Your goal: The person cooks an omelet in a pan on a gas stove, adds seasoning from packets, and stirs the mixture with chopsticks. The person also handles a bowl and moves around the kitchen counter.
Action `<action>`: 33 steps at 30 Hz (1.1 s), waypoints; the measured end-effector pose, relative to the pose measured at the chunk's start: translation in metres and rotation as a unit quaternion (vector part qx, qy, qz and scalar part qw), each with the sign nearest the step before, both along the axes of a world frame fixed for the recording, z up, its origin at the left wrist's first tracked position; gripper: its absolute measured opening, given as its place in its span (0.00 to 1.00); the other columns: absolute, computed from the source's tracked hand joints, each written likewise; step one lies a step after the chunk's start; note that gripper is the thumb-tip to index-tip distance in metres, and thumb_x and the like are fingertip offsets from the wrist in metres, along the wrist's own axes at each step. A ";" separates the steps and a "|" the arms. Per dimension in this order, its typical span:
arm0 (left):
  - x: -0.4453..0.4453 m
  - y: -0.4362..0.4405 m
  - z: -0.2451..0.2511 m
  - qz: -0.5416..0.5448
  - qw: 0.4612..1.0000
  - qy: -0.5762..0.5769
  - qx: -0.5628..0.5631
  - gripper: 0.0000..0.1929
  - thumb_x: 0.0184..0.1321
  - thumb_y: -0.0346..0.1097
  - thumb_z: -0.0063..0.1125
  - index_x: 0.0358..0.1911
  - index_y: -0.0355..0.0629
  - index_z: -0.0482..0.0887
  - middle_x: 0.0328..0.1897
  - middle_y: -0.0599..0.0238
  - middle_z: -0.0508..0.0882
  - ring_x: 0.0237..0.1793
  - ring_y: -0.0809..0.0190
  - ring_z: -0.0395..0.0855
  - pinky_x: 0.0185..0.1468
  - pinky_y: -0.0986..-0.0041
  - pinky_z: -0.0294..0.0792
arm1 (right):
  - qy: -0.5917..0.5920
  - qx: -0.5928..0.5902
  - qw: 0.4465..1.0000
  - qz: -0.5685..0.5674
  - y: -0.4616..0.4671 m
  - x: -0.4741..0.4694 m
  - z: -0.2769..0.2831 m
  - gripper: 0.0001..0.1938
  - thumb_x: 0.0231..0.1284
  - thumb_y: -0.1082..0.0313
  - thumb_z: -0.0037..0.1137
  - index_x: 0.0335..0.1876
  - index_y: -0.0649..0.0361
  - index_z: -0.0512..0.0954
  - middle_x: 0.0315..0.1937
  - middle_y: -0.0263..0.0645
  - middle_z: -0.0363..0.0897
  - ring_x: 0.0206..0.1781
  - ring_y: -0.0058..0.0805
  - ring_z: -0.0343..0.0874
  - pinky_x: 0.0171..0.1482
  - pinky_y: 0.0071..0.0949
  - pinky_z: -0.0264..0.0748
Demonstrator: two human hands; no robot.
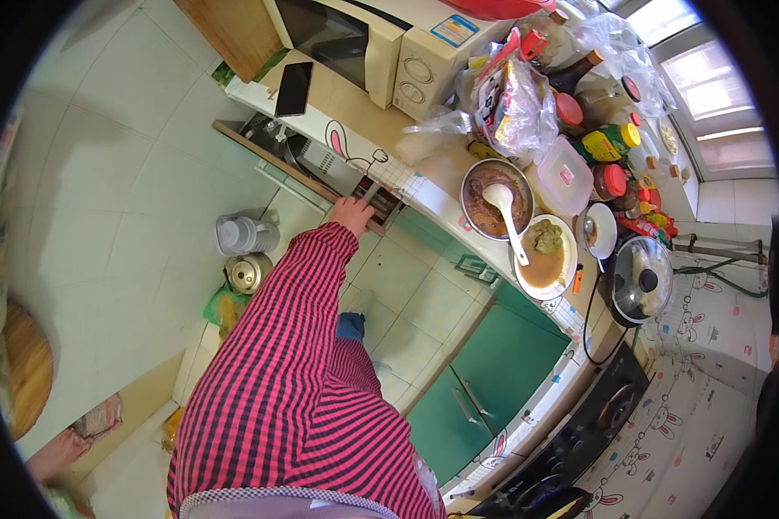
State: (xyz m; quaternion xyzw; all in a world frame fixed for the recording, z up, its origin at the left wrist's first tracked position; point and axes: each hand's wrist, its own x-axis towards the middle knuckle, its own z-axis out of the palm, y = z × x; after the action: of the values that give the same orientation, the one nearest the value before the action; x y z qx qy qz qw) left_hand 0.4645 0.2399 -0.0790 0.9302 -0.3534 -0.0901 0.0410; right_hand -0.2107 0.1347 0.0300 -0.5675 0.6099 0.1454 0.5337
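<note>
My left hand (352,214), in a red-and-black checked sleeve (276,311), is at the right end of a pulled-out drawer (276,159). Its fingers reach over the drawer's front edge, beside a narrow grey piece (370,192) whose kind I cannot make out. Whether the hand grips that piece or the drawer edge is unclear. Dark cookware and a white slotted plastic tray (331,162) lie inside the drawer. My right hand is out of view.
On the counter stand a microwave oven (344,45), a phone (294,89), a metal bowl of food with a white ladle (507,214), a plate of food (545,272), a glass-lidded pan (642,285) and several jars. A gas stove (578,441) is lower right; a kettle (247,272) stands left.
</note>
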 end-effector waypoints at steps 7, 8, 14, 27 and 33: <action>-0.054 0.069 0.010 -0.093 0.993 0.076 0.014 0.20 0.44 0.48 0.72 0.40 0.52 0.80 0.40 0.68 0.79 0.49 0.55 0.76 0.56 0.61 0.65 | 0.003 0.020 0.999 0.030 -0.016 0.018 0.014 0.11 0.69 0.67 0.55 0.48 0.66 0.79 0.37 0.37 0.83 0.39 0.21 0.79 0.45 0.22 0.76; -0.062 0.080 0.008 -0.109 0.992 0.065 0.001 0.21 0.42 0.49 0.72 0.38 0.53 0.80 0.38 0.68 0.79 0.47 0.56 0.76 0.54 0.61 0.66 | 0.004 0.024 0.999 0.033 -0.017 0.021 0.016 0.11 0.69 0.67 0.55 0.48 0.66 0.79 0.37 0.37 0.83 0.39 0.21 0.79 0.45 0.22 0.76; -0.061 0.099 0.022 -0.113 0.953 0.267 0.086 0.20 0.50 0.56 0.67 0.39 0.51 0.82 0.42 0.63 0.82 0.47 0.54 0.81 0.50 0.60 0.70 | 0.007 0.040 0.998 0.038 -0.012 0.032 0.022 0.11 0.69 0.67 0.54 0.48 0.66 0.79 0.38 0.37 0.83 0.40 0.21 0.79 0.45 0.22 0.76; 0.063 -0.034 -0.064 -0.125 0.915 0.252 0.290 0.26 0.53 0.47 0.66 0.55 0.47 0.82 0.50 0.52 0.86 0.51 0.51 0.85 0.53 0.60 0.77 | 0.028 0.053 0.997 -0.047 0.012 0.054 0.039 0.10 0.70 0.68 0.53 0.49 0.66 0.79 0.39 0.37 0.83 0.41 0.21 0.79 0.47 0.22 0.76; 0.055 -0.026 -0.149 -0.167 0.895 0.243 0.334 0.24 0.52 0.52 0.65 0.51 0.50 0.84 0.47 0.52 0.87 0.48 0.52 0.86 0.49 0.60 0.78 | 0.014 0.041 0.997 -0.061 0.019 0.050 0.042 0.10 0.71 0.68 0.52 0.48 0.66 0.79 0.40 0.37 0.83 0.41 0.21 0.79 0.47 0.22 0.76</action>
State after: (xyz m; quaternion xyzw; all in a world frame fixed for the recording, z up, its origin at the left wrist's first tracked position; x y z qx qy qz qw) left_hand 0.5197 0.2142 -0.2276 0.7654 -0.4316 -0.4319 -0.2032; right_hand -0.1612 0.1536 0.0724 -0.5050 0.6444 0.1454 0.5555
